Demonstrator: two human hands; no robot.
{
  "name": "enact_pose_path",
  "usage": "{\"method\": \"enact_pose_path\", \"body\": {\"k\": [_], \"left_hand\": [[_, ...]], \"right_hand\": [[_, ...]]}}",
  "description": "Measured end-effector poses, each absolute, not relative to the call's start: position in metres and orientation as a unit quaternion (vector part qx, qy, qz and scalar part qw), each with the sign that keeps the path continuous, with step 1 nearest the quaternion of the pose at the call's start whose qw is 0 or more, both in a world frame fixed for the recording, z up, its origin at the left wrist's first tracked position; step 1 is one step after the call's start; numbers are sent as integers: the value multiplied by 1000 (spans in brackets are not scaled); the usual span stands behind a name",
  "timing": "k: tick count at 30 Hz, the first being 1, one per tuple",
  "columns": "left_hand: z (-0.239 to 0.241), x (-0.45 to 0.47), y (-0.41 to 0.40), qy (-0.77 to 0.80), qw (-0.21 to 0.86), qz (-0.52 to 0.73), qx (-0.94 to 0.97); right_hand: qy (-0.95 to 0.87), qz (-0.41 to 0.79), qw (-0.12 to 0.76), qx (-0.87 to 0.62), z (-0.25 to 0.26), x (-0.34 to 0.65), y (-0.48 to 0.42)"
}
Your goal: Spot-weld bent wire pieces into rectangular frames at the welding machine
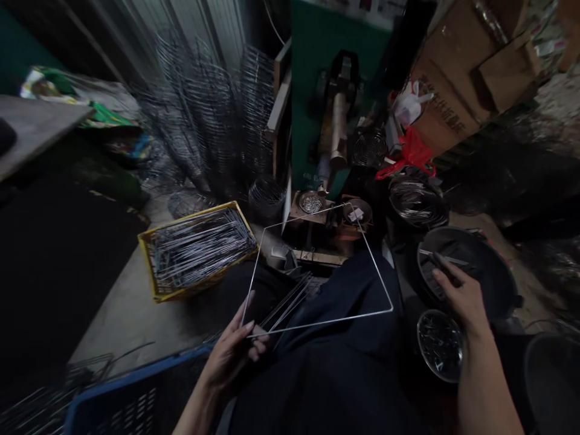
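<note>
My left hand (239, 341) pinches one corner of a bent wire frame (324, 322), a thin four-sided loop held out over my lap. Several loose straight wires (290, 305) lie across the dark trousers behind it. To the right, my right hand (464, 299) is over a round black basin (493, 272), with thumb and fingers closed beside a dark, narrow shape. Whether that shape is a held piece or a covered finger is unclear. Thin metal strips (453, 258) lie in the basin. Just below the hand stands a bowl (439, 345) of small shiny metal pieces.
A yellow crate (156, 297) full of wire rods stands left, a blue crate (122, 380) at lower left. Ahead is a green machine (303, 78) with a small dish (311, 202) of metal bits. Stacked wire racks (199, 103) and a cardboard box (453, 78) stand behind.
</note>
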State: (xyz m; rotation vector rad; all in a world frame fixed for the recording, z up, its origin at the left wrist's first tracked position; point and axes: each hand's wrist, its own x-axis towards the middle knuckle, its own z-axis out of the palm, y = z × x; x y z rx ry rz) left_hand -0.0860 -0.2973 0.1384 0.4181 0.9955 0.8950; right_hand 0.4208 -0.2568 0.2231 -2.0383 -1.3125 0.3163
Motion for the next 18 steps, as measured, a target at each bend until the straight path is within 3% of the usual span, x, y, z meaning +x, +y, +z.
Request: {"method": "enact_pose_path", "body": {"k": [9,14,18], "left_hand": [[147,-69,-283,455,756,413,225],[150,-60,-276,454,757,396,255],[154,-55,-276,456,752,395,264]], "right_hand": [[-725,175,268,-610,263,342,-273],[-831,204,184,-484,240,286,-264],[-837,220,160,-474,209,263,-253]]}}
